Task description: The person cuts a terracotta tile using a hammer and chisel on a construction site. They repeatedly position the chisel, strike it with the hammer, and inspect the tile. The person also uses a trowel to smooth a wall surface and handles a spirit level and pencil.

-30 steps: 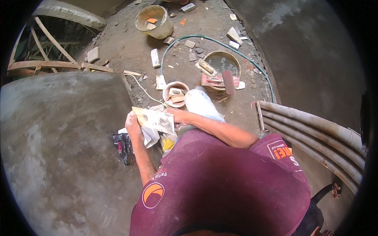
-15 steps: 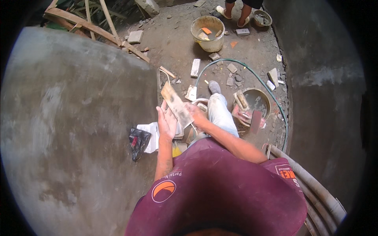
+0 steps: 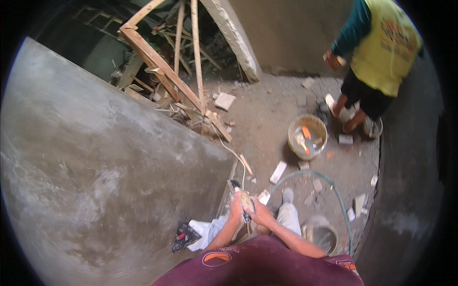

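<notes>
Both my hands are together in front of my body, on a plastering trowel (image 3: 246, 202) with a wooden handle and a flat, dark-edged blade. My left hand (image 3: 235, 208) is closed at the trowel's left side, its thumb near the upper end. From the other side my right hand (image 3: 260, 213) grips it, fingers wrapped at the handle. Parts of the blade are hidden behind the fingers. Below and left of my hands, a black plastic bag (image 3: 185, 237) and white sheeting (image 3: 208, 229) lie against the grey plastered wall (image 3: 109, 162).
A tool-filled bucket (image 3: 291, 143) stands ahead. Another bucket (image 3: 335, 242) is by my right leg, near a curved green hose (image 3: 339, 205). Bricks and rubble litter the floor. A person in a yellow vest (image 3: 387, 47) stands far right. A wooden frame (image 3: 160, 62) leans beyond the wall.
My view has tilted up, revealing more of the other person. My left hand, earlier open beside the blade, has closed on the trowel. The trowel has turned, showing its handle.
</notes>
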